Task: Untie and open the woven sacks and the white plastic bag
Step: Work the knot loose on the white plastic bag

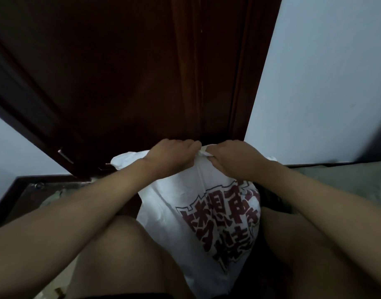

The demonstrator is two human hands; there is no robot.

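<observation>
White plastic bag (198,212): on floor, knot (203,152) still tied.
Left hand (172,156): pinching knot.
Right hand (232,158): pinching knot.
Woven sacks: none visible.

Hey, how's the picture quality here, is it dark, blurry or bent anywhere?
Head view: dim and soft overall; the door is nearly black, its frame leaning from wide-angle distortion; the white plastic bag is brightest, its red print legible; both hands are slightly blurred at the knot.

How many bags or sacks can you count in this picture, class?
1: a white plastic bag with dark red printed lettering, standing between the person's knees, its tied top pinched by both hands. No woven sacks show; some may lie outside the view.
</observation>
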